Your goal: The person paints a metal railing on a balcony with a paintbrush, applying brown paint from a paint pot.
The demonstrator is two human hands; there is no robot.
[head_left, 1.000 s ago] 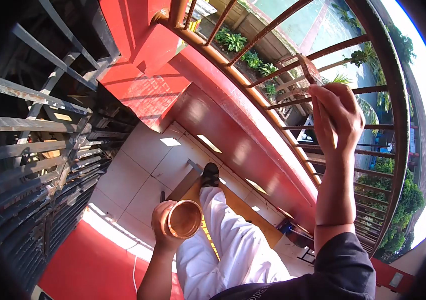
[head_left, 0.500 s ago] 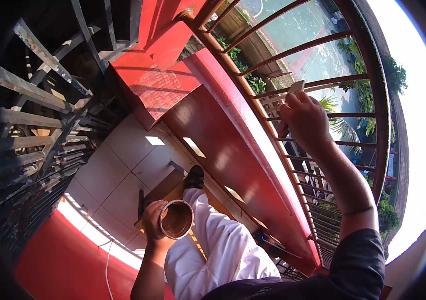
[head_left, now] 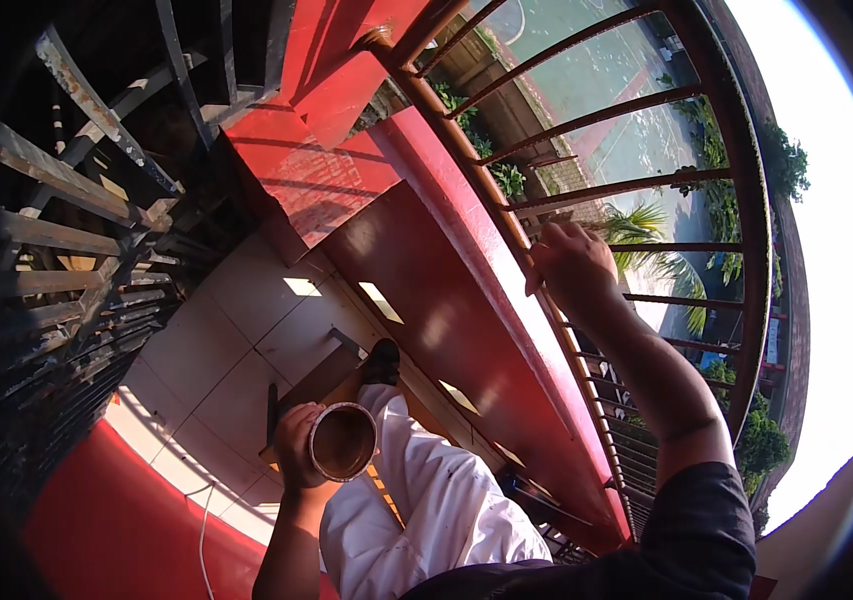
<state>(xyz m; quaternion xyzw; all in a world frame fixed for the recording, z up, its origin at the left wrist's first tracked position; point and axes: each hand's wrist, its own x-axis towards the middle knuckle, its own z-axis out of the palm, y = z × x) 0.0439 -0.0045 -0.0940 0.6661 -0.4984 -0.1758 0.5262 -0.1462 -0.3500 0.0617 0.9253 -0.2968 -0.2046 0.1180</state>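
My left hand (head_left: 298, 447) is wrapped round the side of a round paint can (head_left: 343, 442), held above my lap. Brown paint shows inside, and the rim is smeared. My right hand (head_left: 574, 262) is closed at the lower rail of a rusty brown metal railing (head_left: 521, 232), by one of its bars. It grips what appears to be a paintbrush, almost wholly hidden by the fingers; whether the bristles touch the rail cannot be seen.
A red ledge wall (head_left: 446, 215) runs beneath the railing. Dark metal grating (head_left: 76, 255) stands at left. Below are pale floor tiles (head_left: 206, 340), a wooden bench (head_left: 321, 385) under me, and a white cable (head_left: 208, 530). Plants and a court lie beyond the railing.
My right hand has come down and slightly left, from the bars to the lower rail. The pale handle end seen above it earlier is now hidden. The can stays in my left hand.
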